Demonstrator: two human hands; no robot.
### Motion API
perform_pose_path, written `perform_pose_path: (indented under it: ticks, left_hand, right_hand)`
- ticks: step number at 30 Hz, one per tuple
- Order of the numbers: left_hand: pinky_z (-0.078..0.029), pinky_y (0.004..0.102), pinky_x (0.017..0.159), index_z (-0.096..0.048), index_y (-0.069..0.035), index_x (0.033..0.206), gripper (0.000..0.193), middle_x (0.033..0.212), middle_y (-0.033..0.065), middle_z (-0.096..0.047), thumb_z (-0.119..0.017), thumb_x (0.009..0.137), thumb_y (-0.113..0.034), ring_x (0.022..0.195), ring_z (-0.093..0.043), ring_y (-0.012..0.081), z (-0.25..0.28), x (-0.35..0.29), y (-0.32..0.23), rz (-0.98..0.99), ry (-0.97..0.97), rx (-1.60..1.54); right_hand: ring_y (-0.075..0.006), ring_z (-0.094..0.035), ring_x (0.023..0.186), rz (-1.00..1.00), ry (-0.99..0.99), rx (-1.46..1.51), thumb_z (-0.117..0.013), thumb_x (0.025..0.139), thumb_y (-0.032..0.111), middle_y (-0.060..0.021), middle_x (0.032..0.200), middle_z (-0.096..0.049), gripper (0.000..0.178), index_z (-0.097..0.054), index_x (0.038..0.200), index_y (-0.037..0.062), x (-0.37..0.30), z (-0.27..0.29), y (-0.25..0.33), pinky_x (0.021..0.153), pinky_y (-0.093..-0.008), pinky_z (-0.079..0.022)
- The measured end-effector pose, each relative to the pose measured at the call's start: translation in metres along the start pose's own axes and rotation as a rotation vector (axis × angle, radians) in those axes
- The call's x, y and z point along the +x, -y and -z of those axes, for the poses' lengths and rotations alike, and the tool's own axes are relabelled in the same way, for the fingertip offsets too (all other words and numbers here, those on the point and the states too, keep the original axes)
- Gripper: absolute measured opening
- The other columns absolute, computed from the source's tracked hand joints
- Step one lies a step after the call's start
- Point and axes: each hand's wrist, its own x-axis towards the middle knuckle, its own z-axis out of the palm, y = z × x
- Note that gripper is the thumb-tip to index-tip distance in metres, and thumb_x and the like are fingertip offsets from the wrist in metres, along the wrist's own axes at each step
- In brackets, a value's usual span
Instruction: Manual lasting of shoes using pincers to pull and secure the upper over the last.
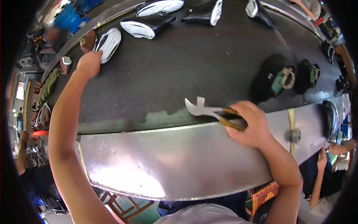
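Observation:
My left hand (89, 64) reaches to the far left of the dark work surface, its fingers closed on the near end of a shoe (110, 44) whose white underside faces up. A brown shoe (88, 41) lies just beyond that hand. My right hand (250, 125) is wrapped round the yellow-brown handles of a pair of lasting pincers (201, 108). The pincers' metal head points left, over the border between the dark surface and the metal shelf. Their handles are spread apart.
Black shoes with white undersides (143, 28) lie along the far side. Two black items with green and beige pieces (278, 80) rest at right. The metal shelf (167, 160) spans the near side, with a yellow strap (292, 127) across it. Other people work at both sides.

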Motion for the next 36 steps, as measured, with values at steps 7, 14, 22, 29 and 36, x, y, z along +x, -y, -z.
perform_pose_path:
  ticks: [7, 14, 22, 29, 36]
  left_hand:
    - [-0.043, 0.0336, 0.05, -0.051, -0.007, 0.075, 0.026, 0.065, 0.0036, -0.055, -0.062, 0.093, -0.022, 0.058, -0.053, 0.0171, 0.134, -0.133, -0.025, 0.274, 0.414, -0.832]
    - [-0.041, 0.0279, 0.05, -0.057, -0.006, 0.09, 0.022, 0.069, 0.0015, -0.053, -0.056, 0.1, -0.027, 0.056, -0.049, 0.0113, 0.146, -0.264, -0.125, 0.527, -0.108, -2.013]
    - [-0.042, 0.0405, 0.106, -0.032, -0.005, 0.151, 0.073, 0.139, 0.0185, -0.05, -0.052, 0.081, 0.006, 0.132, -0.047, 0.03, 0.192, -0.346, -0.29, -0.499, -0.477, -1.417]
    - [-0.017, 0.05, 0.12, -0.017, -0.006, 0.156, 0.092, 0.16, 0.0239, -0.019, -0.061, 0.078, -0.026, 0.149, -0.014, 0.0415, 0.095, -0.264, -0.148, 0.242, -0.197, -0.724]
    - [-0.034, 0.047, 0.108, -0.065, -0.005, 0.114, 0.089, 0.114, 0.0161, -0.058, -0.091, 0.041, -0.048, 0.118, -0.052, 0.0359, 0.139, -0.305, -0.171, -0.13, 0.023, -0.404]
  right_hand:
    - [-0.0329, -0.065, 0.097, 0.01, -0.065, -0.026, -0.08, 0.067, 0.02, -0.0154, 0.108, -0.065, 0.049, -0.064, 0.11, 0.0011, -0.011, 0.0, 0.004, 0.082, -0.0396, -0.054]
    - [-0.0187, -0.063, 0.091, -0.235, -0.181, 0.357, -0.08, 0.075, 0.02, -0.0094, 0.104, -0.066, 0.046, -0.063, 0.114, 0.0007, -0.1, 0.025, 0.074, 0.082, -0.0315, -0.05]
    - [-0.0105, -0.058, 0.097, -0.663, 0.084, 0.964, -0.077, 0.082, 0.007, -0.0036, 0.105, -0.064, 0.043, -0.061, 0.12, -0.0013, -0.293, 0.055, 0.119, 0.086, -0.0264, -0.047]
    - [-0.0034, -0.052, 0.07, -0.97, 0.188, 1.022, -0.072, 0.085, 0.013, 0.0022, 0.088, -0.06, 0.035, -0.064, 0.117, 0.0011, -0.376, 0.034, 0.126, 0.056, -0.0187, -0.038]
    - [-0.0031, -0.051, 0.07, -1.053, 0.205, 1.109, -0.072, 0.085, 0.015, 0.0031, 0.084, -0.059, 0.035, -0.063, 0.116, 0.0004, -0.389, 0.03, 0.128, 0.055, -0.0189, -0.037]
